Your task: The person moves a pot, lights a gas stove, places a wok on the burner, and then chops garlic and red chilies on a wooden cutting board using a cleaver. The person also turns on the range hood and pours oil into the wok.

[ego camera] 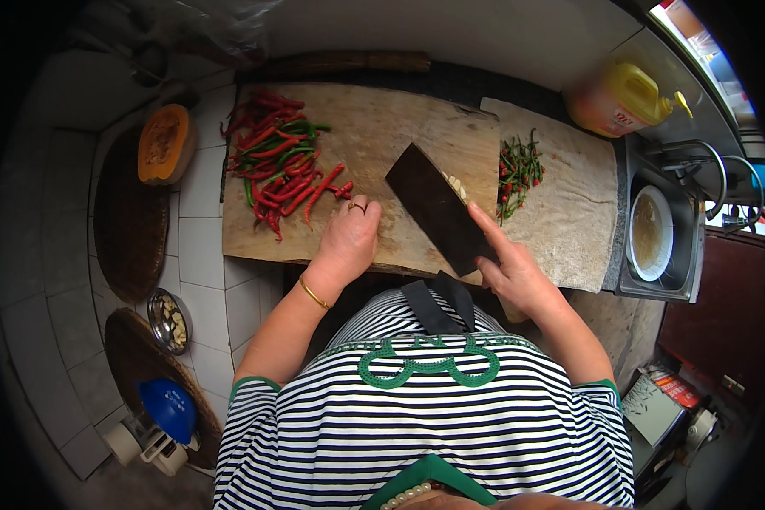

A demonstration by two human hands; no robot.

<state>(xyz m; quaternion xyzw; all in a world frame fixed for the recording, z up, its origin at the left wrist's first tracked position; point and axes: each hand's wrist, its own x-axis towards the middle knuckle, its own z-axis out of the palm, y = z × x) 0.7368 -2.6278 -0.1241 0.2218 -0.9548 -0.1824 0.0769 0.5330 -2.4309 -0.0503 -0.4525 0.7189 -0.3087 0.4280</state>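
My right hand (513, 268) grips a broad, dark cleaver (440, 207) near its lower end, with the index finger stretched along one edge. The blade lies over a thick wooden cutting board (370, 134). Pale pieces that look like garlic cloves (456, 186) show beside the cleaver's right edge. My left hand (352, 233) rests on the board with its fingers curled, close to some short red chili pieces (342, 190); whether it holds anything is hidden. Left of it lies a heap of long red and green chilies (280, 153).
Small chilies (521, 169) lie on a beige cloth (574, 204) at the right, beside a sink (685, 268) holding a white basin (666, 233). A yellow jug (618, 102) stands behind. At left are a cut pumpkin (164, 145) and a metal bowl (169, 322).
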